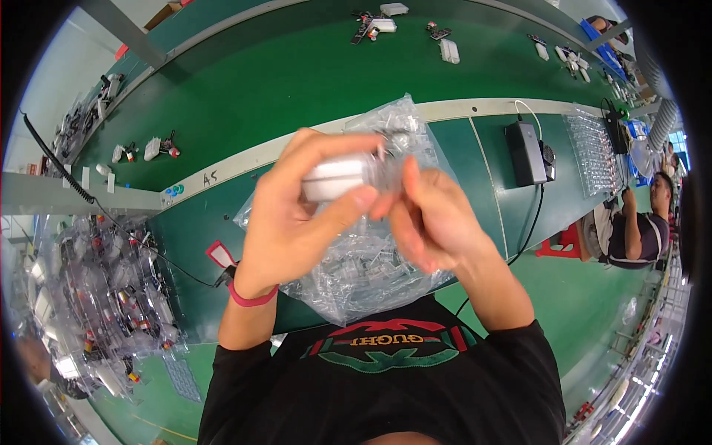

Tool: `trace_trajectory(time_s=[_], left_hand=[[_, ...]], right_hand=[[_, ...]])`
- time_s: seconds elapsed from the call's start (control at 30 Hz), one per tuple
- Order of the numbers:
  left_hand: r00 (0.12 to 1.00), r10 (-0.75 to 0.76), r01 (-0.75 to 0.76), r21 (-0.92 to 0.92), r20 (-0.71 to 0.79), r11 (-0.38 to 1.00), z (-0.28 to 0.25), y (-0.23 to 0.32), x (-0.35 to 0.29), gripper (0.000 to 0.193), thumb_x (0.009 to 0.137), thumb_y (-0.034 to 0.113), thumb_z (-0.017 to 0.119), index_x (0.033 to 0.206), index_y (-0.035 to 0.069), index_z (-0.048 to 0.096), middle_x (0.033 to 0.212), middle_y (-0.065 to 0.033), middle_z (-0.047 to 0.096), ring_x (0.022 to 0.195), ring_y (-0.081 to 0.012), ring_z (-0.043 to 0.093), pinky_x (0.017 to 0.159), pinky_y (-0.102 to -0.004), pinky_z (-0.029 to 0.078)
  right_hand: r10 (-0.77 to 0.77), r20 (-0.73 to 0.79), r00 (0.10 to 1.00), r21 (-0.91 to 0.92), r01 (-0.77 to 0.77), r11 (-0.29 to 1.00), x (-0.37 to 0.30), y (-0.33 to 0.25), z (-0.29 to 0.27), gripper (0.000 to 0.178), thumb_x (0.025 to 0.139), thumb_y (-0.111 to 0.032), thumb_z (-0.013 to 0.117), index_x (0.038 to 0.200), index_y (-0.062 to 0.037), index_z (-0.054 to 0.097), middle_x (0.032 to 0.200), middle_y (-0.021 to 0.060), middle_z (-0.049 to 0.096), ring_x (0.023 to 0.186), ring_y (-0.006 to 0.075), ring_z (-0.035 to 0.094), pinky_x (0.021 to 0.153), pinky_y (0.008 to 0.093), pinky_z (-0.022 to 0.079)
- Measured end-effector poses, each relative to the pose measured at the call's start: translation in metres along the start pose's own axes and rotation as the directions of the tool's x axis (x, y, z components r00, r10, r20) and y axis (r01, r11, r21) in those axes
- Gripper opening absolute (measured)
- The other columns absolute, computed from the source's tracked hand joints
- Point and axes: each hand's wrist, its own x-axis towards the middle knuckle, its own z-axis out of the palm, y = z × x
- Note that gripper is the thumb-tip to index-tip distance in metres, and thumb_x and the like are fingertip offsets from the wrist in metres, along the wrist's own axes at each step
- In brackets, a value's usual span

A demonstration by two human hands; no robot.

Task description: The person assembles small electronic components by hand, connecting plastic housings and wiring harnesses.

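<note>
A white block (334, 180) is gripped between thumb and fingers of the left hand (285, 211), above the bench (191, 259). A blurred clear piece (386, 175) is seen at its end, beside the right hand (441, 219); whether that is pinched cannot be told. This joining seems unfinished. Many small clear pieces (371, 261) are left in the plastic bag (331, 300) below.

Held block (337, 191) is white, crossed by a grey line. Plastic bag (348, 289): colourless, transparent, whitish glints. Table (486, 211) reads dark green; strip (445, 109) at its far edge, cream. Wristband (252, 300): pinkish red. Shirt (297, 408) is black, chest motif (389, 360) red and green, lettering yellow. Stool (561, 243): bright red.
</note>
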Motion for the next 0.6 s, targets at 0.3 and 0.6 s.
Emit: trace_trajectory(time_s=[0.3, 0.6], left_hand=[[0.955, -0.016, -0.001, -0.057, -0.296, 0.998, -0.029, -0.026, 0.027, 0.026, 0.091, 0.008, 0.048, 0.115, 0.000, 0.053, 0.096, -0.0087, 0.060, 0.078, -0.0148, 0.061, 0.067, -0.0246, 0.049], [0.772, -0.273, 0.467, 0.222, -0.574, 0.856, -0.228, -0.134, 0.097, 0.027, 0.085, 0.023, 0.051, 0.097, 0.002, 0.062, 0.077, -0.0098, 0.065, 0.057, -0.0152, 0.060, 0.048, -0.0243, 0.044]], right_hand=[[0.378, 0.210, 0.902, -0.923, 0.055, 0.382, -0.021, -0.018, -0.015, 0.032, 0.093, -0.029, 0.047, 0.089, -0.0013, 0.063, 0.058, 0.0134, 0.059, 0.059, 0.0207, 0.064, 0.054, 0.0343, 0.049], [-0.384, 0.247, 0.890, -0.904, 0.069, -0.421, 0.001, 0.085, -0.061, 0.031, 0.074, -0.020, 0.062, 0.098, -0.0013, 0.060, 0.110, 0.0108, 0.051, 0.103, 0.0288, 0.047, 0.083, 0.0390, 0.045]])
